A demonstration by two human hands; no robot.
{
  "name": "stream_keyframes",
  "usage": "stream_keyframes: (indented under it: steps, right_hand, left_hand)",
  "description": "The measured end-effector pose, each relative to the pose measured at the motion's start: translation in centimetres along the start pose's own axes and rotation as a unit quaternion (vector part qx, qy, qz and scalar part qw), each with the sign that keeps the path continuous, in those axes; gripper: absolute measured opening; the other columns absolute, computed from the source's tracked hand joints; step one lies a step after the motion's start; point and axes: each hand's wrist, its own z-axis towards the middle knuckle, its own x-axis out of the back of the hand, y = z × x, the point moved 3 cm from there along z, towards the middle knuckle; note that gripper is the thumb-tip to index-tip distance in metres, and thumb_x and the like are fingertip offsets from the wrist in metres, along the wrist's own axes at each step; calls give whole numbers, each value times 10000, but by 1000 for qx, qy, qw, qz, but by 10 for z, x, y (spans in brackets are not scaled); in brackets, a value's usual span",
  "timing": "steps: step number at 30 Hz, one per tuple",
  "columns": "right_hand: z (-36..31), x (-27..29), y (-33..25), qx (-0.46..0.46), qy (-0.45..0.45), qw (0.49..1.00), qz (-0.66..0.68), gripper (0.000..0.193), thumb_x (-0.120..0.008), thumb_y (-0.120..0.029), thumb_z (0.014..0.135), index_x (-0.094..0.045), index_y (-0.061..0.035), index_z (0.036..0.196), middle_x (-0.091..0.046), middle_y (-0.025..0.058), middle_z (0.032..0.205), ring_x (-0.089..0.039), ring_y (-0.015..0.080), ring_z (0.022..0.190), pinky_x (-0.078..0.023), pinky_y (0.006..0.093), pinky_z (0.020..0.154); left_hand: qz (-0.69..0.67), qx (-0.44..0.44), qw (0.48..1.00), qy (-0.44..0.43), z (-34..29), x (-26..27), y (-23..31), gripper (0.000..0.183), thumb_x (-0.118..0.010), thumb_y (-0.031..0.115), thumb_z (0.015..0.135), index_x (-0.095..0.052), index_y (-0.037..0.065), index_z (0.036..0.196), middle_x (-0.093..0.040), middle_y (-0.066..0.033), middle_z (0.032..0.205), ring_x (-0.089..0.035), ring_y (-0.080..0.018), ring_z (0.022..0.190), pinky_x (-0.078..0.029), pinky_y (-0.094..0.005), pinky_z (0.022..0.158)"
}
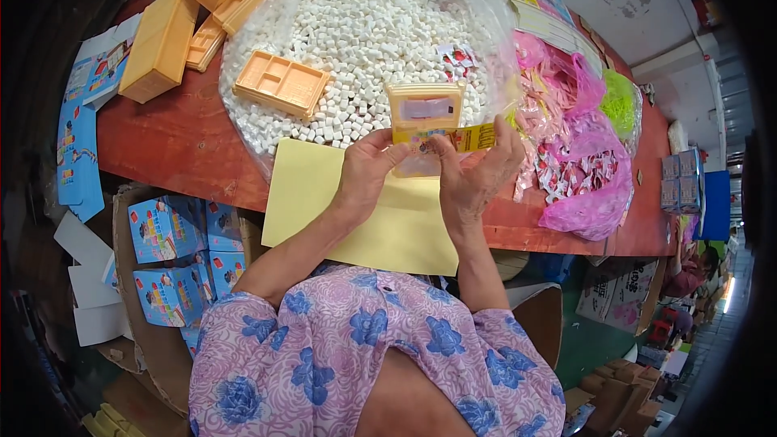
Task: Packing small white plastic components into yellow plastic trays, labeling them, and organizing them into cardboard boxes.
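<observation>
Over the front of the red table, my left hand [366, 168] and my right hand [479, 182] grip a yellow printed strip [476, 138] at its two sides. My right thumb presses on the strip's middle, and the fingers of that hand curl at its right end. Directly behind the strip is a cream plastic compartment tray [426, 99], partly covered by it; whether the fingers also bear on the tray cannot be made out. Below them lies a large pale yellow sheet [324, 186], reaching over the table edge.
An open clear bag [364, 24] of white cubes fills the table's middle, with cream trays [281, 83] on it. More trays [158, 44] are stacked at left. Pink bags [595, 170] of small packets lie right. A carton [129, 259] of blue boxes [168, 229] stands lower left.
</observation>
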Motion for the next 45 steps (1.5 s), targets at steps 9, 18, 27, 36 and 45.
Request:
stream_keyframes:
  steps: [9, 18, 27, 36, 45]
  right_hand:
    - [-29, -21, 15, -234, -194, 735, 607, 216, -593, -60, 722, -563, 8, 925, -573, 109, 911, -515, 171, 897, -413, 284, 765]
    - [-25, -4, 4, 44, -315, 794, 518, 280, -632, -124, 641, -599, -75, 914, -590, 66, 920, -495, 270, 976, -363, 352, 823]
    - [-27, -13, 10, 9, -383, 731, 564, 257, -604, -23, 655, -575, -33, 910, -582, 75, 892, -547, 222, 854, -416, 313, 757]
    - [-44, -39, -9, -256, -334, 647, 636, 291, -527, 22, 746, -444, 8, 1024, -546, 75, 937, -541, 137, 820, -443, 248, 722]
    - [-21, -88, -70, -204, -452, 622, 605, 379, -526, -99, 784, -396, 10, 1123, -522, 107, 1017, -510, 161, 907, -411, 266, 768]
  left_hand:
    - [257, -225, 940, -11, -6, 21, 0, 180, -547, 25, 736, -590, 73, 904, -544, -75, 1028, -377, -228, 1109, -320, -349, 891]
    - [454, -410, 790, -44, -35, 21, 23, 255, -615, 16, 603, -621, 118, 836, -510, -87, 1051, -392, -318, 1088, -348, -386, 879]
    - [450, -369, 806, -107, -38, 17, 32, 214, -518, -53, 657, -569, 35, 845, -513, -134, 1024, -395, -350, 1082, -340, -400, 877]
    - [436, -240, 867, 31, -38, 31, 15, 184, -552, 83, 732, -517, 2, 893, -524, -128, 865, -521, -242, 816, -409, -299, 716]
    - [203, -89, 965, 143, -35, 79, 43, 166, -464, 88, 802, -523, 1, 931, -557, -24, 794, -501, -52, 707, -425, -196, 622]
